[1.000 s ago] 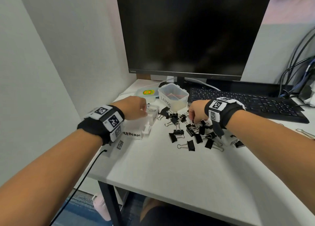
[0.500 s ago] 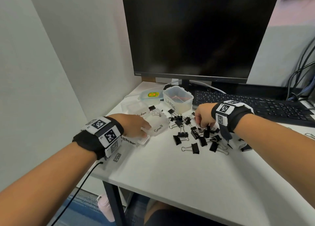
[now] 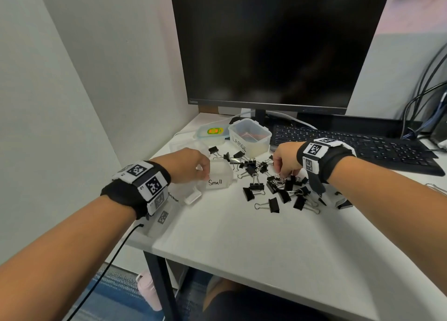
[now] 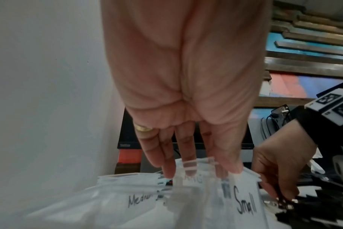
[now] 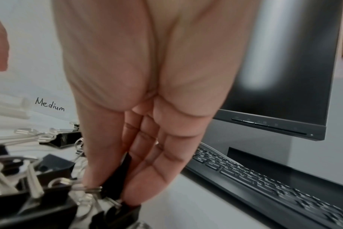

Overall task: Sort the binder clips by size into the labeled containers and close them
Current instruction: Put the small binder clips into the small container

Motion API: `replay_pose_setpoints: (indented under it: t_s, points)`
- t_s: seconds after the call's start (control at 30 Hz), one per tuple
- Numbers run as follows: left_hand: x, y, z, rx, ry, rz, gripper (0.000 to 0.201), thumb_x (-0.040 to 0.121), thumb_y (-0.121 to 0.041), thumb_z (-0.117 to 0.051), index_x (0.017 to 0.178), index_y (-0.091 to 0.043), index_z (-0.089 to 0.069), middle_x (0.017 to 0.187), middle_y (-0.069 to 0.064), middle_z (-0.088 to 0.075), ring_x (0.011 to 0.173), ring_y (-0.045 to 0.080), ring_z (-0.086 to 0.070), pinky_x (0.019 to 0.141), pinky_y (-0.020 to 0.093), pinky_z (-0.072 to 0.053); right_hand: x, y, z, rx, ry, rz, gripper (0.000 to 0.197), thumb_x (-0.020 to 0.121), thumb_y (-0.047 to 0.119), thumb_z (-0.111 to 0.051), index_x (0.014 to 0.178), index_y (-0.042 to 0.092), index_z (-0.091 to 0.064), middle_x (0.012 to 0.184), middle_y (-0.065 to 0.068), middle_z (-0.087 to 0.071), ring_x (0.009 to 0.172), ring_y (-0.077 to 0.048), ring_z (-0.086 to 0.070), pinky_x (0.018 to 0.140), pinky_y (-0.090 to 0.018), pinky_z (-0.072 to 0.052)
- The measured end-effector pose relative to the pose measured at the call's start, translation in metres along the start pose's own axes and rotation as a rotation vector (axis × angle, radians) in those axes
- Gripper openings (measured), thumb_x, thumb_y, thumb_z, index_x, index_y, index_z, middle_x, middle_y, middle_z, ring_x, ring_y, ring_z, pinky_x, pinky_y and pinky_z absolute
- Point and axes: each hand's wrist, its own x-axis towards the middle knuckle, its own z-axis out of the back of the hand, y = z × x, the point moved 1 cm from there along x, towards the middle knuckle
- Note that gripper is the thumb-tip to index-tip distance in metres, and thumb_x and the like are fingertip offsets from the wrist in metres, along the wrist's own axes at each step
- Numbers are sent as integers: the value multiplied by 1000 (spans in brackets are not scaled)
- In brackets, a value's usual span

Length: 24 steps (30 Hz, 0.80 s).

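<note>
Head view shows us barely started: clips lie heaped on the bench, the Large tub open and clipless. Our left hand grips the Small tub beside the heap; our right hand pinches one small clip from the pile

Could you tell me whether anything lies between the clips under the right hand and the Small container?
Yes: other loose binder clips lie scattered on the desk between the right hand and the Small container, which the left hand holds.
</note>
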Motion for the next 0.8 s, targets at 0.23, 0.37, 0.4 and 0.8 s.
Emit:
replay_pose_setpoints:
  t_s: [0.23, 0.37, 0.4, 0.8]
  points:
    - [-4, -12, 10, -156, -22, -89, 29, 89, -30, -64, 64, -41, -54, 103, 3, -67, 100, 23, -61, 91, 40, -49, -4, 2, -1, -34, -5, -14, 23, 80, 2, -70, 103, 6, -72, 97, -9, -69, 61, -12, -59, 60, -20, -53]
    - [-9, -16, 17, -238, -13, -108, 22, 89, -29, -64, 69, -39, -60, 110, 4, -67, 109, 22, -59, 97, 39, -47, -6, 4, 1, -72, -13, -20, 23, 83, 6, -68, 106, 9, -71, 85, -1, -64, 56, -6, -54, 50, -15, -46]
    - [-12, -19, 17, -267, 10, -120, 21, 89, -27, -64, 71, -35, -61, 112, 4, -67, 111, 21, -59, 97, 34, -47, -7, 3, 1, -69, -13, -21, 22, 84, 6, -67, 106, 9, -71, 86, -1, -64, 56, -6, -54, 50, -15, -47]
    - [-28, -35, 7, -347, 291, -183, 23, 83, -22, -73, 66, -37, -70, 111, -12, -67, 113, 7, -59, 100, 25, -41, -16, -1, -4, -29, -37, 8, 16, 80, 7, -72, 97, 8, -72, 69, 5, -61, 61, -10, -58, 60, -19, -52]
